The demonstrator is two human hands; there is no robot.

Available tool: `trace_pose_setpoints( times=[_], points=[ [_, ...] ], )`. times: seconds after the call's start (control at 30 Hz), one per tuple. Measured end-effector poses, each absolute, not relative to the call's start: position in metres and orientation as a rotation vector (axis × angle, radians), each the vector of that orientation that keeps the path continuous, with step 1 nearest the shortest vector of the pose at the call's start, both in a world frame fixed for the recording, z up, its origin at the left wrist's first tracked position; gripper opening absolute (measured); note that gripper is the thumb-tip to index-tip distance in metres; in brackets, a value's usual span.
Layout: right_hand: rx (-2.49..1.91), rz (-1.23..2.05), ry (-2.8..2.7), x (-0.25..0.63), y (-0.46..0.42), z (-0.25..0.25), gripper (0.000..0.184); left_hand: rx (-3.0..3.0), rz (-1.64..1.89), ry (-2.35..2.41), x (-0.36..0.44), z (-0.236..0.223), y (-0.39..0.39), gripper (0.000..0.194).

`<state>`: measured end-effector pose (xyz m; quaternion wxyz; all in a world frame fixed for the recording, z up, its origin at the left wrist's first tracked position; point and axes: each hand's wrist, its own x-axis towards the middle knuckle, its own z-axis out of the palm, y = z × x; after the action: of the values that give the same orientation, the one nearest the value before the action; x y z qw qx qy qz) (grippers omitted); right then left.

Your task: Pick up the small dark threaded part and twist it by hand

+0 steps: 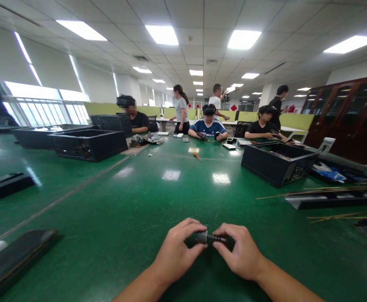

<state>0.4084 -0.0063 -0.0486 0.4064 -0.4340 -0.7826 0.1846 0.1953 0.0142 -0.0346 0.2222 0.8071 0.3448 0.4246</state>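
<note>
Between my two hands, low in the middle of the head view, is a small dark metal part: a short cylinder [201,237] on the left with a thinner ridged shaft [217,238] on the right. My left hand [177,249] is closed, pinching the cylinder between thumb and fingers. With thumb and fingertips, my right hand [243,253] grips the shaft. The part lies level, just above the green table [114,230]. Cylinder and shaft appear joined in line; whether they are one piece I cannot tell.
Black computer cases [90,144] stand at the left, another case [274,163] at the right. An orange screwdriver [196,155] lies ahead. Thin rods [296,194] and a dark rail [334,199] are on the right. A long dark panel [16,262] lies near left. Several people sit or stand beyond.
</note>
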Motion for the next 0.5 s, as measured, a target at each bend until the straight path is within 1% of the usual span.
trace_pose_setpoints(
  times=[0.23, 0.37, 0.5],
  points=[
    [-1.092, 0.457, -1.940, 0.4109, -0.0044, -0.0484, 0.009, 2.238, 1.216, 0.958, 0.1943, -0.0344, 0.0143, 0.034],
    [-1.088, 0.445, -1.943, 0.4115, -0.0048, -0.0484, 0.009, 2.247, 1.221, 0.954, 0.1942, -0.0332, 0.0148, 0.031],
    [-1.093, 0.452, -1.943, 0.4127, -0.0052, -0.0477, 0.008, 2.247, 1.208, 0.960, 0.1935, -0.0334, 0.0155, 0.033]
  ],
)
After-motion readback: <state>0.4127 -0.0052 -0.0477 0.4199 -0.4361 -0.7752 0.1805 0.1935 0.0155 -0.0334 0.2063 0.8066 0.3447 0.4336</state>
